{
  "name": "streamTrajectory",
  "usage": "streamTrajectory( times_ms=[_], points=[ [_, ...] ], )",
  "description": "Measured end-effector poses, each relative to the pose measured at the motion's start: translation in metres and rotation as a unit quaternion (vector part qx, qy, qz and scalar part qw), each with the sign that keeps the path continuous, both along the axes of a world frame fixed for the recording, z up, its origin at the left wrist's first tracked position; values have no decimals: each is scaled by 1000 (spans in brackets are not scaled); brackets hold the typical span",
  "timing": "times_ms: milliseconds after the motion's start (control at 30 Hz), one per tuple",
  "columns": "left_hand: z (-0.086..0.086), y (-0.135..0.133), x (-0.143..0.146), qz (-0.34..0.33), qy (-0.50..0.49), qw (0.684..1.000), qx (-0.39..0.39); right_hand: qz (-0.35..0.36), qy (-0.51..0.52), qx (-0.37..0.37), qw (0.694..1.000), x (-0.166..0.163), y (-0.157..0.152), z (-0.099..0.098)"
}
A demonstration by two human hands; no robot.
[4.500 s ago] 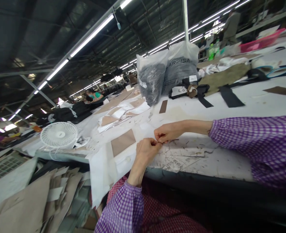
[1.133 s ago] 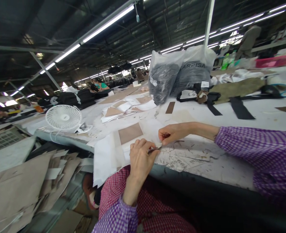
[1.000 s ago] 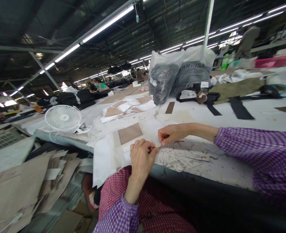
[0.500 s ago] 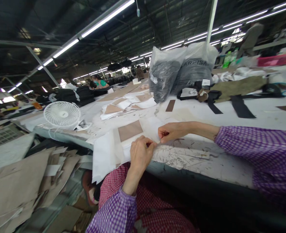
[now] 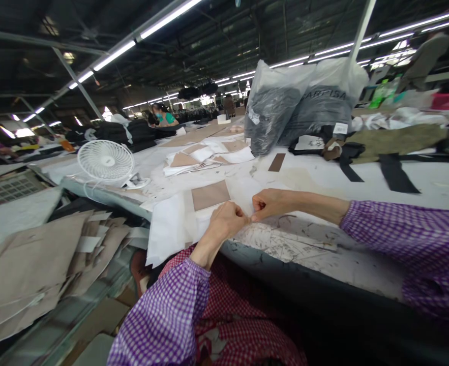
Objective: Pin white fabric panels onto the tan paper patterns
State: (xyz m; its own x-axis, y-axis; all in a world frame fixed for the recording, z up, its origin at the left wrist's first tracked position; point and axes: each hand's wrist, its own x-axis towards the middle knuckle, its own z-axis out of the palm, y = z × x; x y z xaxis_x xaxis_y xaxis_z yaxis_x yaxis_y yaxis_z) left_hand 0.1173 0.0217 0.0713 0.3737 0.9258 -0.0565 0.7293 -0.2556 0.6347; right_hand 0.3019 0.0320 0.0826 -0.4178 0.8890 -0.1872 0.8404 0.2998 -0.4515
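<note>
My left hand [image 5: 228,219] is closed in a pinch at the near edge of the worktable, over white sheets [image 5: 166,229]. Fingertip to fingertip with it, my right hand [image 5: 270,204] is also pinched shut. Whatever lies between the fingers is too small to make out. Just beyond my left hand a taupe rectangular piece [image 5: 211,195] lies on the white sheets, which overhang the table edge toward my lap. To the right of my hands the table's pale covering [image 5: 285,236] is scuffed and marked.
A white fan [image 5: 106,160] stands at the left table edge. Stacked taupe panels [image 5: 33,254] lie lower left. White and taupe pieces [image 5: 209,154], a brown strip [image 5: 276,162], plastic bags of dark goods [image 5: 273,112] and black strips [image 5: 397,173] sit farther back. A person [image 5: 165,117] is in the distance.
The view has shifted, so the table's things appear farther right. My left hand has moved closer to my right hand, and their fingertips now meet. Both stay pinched.
</note>
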Motion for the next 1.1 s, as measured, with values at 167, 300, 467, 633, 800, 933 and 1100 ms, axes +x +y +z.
streamTrajectory(
  times_ms=[167, 300, 467, 633, 800, 933, 1100],
  points=[
    [-2, 3, 0, -9, 6, 1000, 2, -52, -17, 20, 998, -8, -5, 3],
    [-4, 4, -2, -14, -1, 1000, 8, -60, -15, 60, 996, -6, -11, 3],
    [-5, 4, -3, -18, -10, 1000, 9, -57, 78, -4, 995, 8, -14, 2],
    [-5, 6, -4, -23, -8, 1000, 5, -144, 395, -160, 893, 33, -4, 7],
    [-3, 3, 3, -16, -4, 1000, 15, -194, 484, -55, 852, 47, 1, 19],
    [-1, 0, 22, -18, -5, 999, 27, -27, 296, -52, 953, 32, -7, 16],
    [-2, -1, 31, -53, -28, 998, 20, 69, 151, -78, 983, 24, -4, 3]
  ],
)
